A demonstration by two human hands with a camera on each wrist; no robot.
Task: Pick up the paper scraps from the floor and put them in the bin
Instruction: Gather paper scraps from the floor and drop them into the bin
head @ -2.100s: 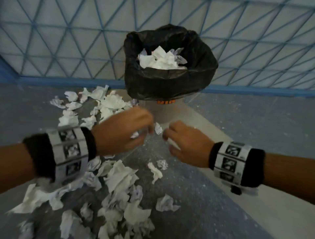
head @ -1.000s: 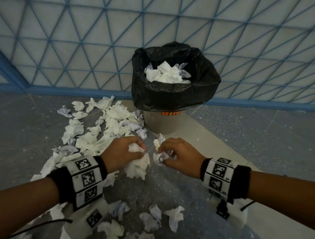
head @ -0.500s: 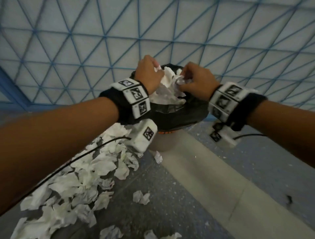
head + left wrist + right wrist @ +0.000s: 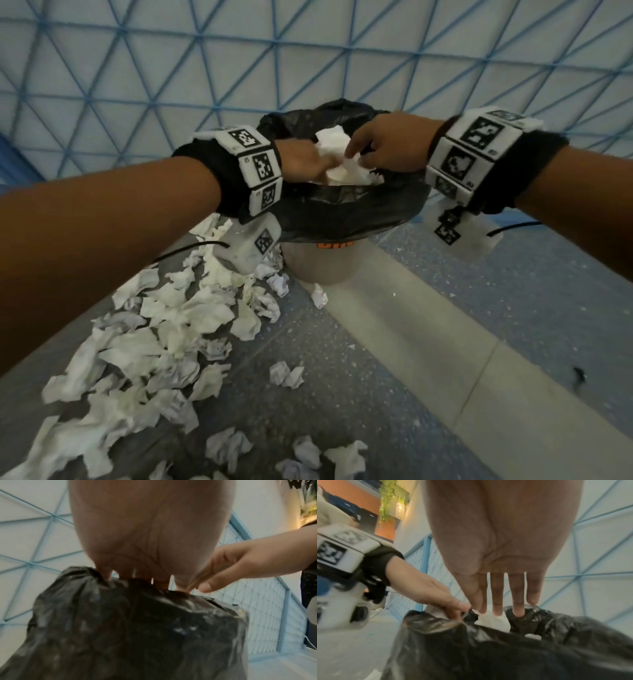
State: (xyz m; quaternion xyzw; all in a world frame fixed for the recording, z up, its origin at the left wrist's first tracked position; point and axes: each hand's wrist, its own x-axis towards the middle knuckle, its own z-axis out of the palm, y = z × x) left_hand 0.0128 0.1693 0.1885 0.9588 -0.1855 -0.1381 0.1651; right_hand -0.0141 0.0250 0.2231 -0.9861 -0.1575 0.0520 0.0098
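The bin (image 4: 342, 212) is lined with a black bag (image 4: 137, 628) and heaped with white paper (image 4: 334, 144). Both hands are over its mouth. My left hand (image 4: 308, 164) reaches in from the left with straight fingers on the paper; its fingertips are hidden behind the bag rim in the left wrist view. My right hand (image 4: 383, 150) comes from the right, its fingers (image 4: 496, 599) straight and spread, pointing down at the paper (image 4: 494, 620). Neither hand grips a scrap. Many crumpled paper scraps (image 4: 171, 325) lie on the floor left of the bin.
A white wall with a blue lattice (image 4: 137, 68) stands close behind the bin. A pale floor strip (image 4: 428, 342) runs from the bin toward the lower right. Loose scraps (image 4: 286, 373) lie on the grey floor in front, more at the bottom edge (image 4: 342, 455).
Both hands gathered scraps on the floor, lifted them to the bin, and now their fingers have straightened over the paper heap inside it.
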